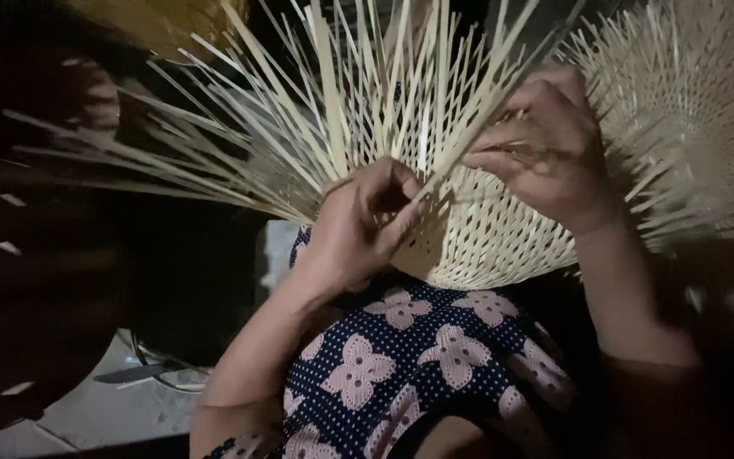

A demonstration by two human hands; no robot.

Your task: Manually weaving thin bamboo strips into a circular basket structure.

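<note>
The half-woven bamboo basket [486,238] rests on the lap – light, springy, its loose strips [341,102] likely brittle – with the left hand [358,225] and right hand [545,149] each pinching strips at the weave's edge, the firmest hold.

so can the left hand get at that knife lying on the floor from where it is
Probably not as things stand. The left hand is pinching strips at the edge of the half-woven basket, and the knife lies far below and to the side. Nothing blocks the way, but the hand would have to let go.
</note>
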